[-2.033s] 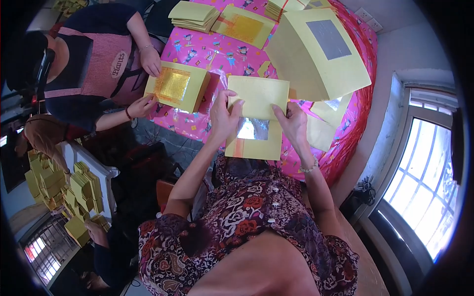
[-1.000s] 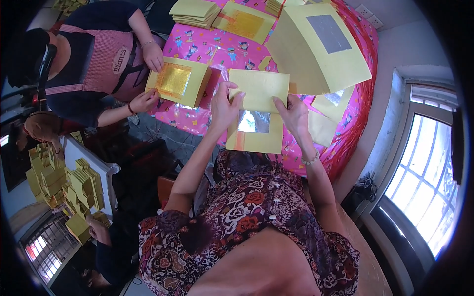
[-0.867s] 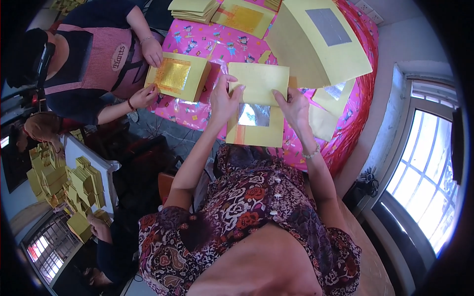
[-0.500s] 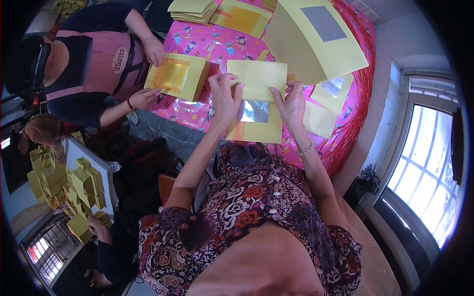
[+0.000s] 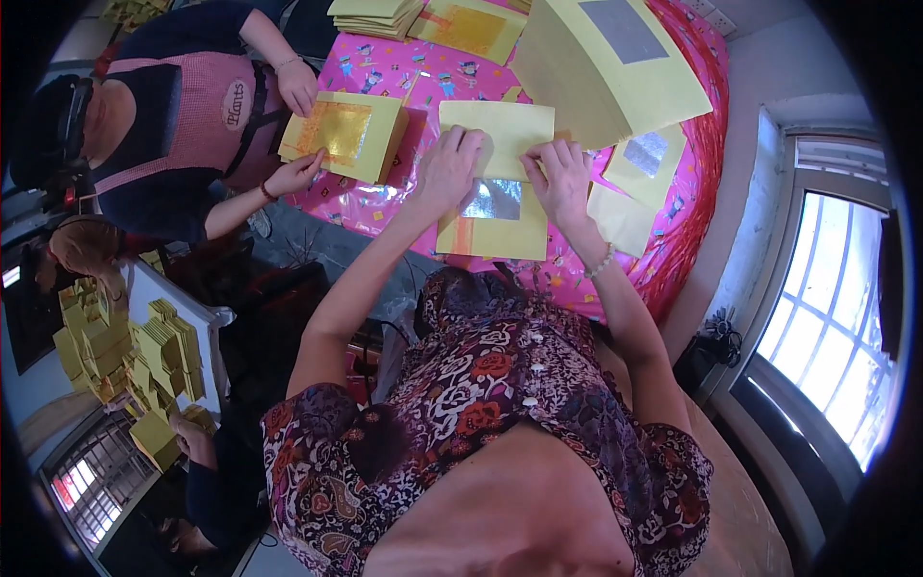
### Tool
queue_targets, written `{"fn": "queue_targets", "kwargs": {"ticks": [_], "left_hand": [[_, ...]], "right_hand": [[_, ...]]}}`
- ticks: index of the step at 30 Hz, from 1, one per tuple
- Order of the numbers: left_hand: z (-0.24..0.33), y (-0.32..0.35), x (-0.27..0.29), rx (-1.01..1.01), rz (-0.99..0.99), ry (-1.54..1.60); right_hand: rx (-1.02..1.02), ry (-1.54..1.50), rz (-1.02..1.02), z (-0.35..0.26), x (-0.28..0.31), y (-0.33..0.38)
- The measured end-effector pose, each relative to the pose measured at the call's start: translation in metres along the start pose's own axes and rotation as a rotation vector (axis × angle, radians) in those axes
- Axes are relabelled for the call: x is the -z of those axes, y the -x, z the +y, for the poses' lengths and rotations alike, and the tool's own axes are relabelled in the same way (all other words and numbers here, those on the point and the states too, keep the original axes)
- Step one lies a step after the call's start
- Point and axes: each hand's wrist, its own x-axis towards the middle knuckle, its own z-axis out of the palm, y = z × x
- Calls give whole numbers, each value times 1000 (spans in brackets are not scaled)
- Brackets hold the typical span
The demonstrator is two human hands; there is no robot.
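Observation:
A plain yellow paper sheet [image 5: 510, 123] lies in front of me, its near edge over a second yellow sheet [image 5: 500, 240] with a silver foil square [image 5: 493, 200] and an orange-red stripe. Across the plain sheet's left edge rests my left hand [image 5: 449, 165], fingers stretched out and pressing on the paper. My right hand [image 5: 560, 178] is at the sheet's right edge, with fingers bent and thumb and forefinger pinching the paper there. Whether the two sheets are one folded piece I cannot tell.
A tall stack of yellow paper [image 5: 577, 96] stands at the far right beside loose foil sheets [image 5: 646, 154] and red strands [image 5: 710, 163]. On the left, a co-worker's hands touch a gold-foil paper stack [image 5: 341, 135]. The tablecloth [image 5: 385, 82] is pink. Another table [image 5: 207, 332] holds more bundles.
The plain sheet's near edge has come down. My left hand has gone from gripping its edge to lying over it, and my right fingers have curled in along the right edge.

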Motion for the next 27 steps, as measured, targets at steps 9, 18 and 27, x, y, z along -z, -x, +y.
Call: {"fn": "queue_targets", "kwargs": {"ticks": [9,18,27], "left_hand": [[-3,-1,-7,-74,82,-1],[-3,0,-10,-107,99,-6],[-4,4,-16,-115,129,-3]], "right_hand": [[49,-73,-76,2,6,-6],[-3,-133,-170,13,-2,2],[-163,-405,-99,24,-16,26]]}}
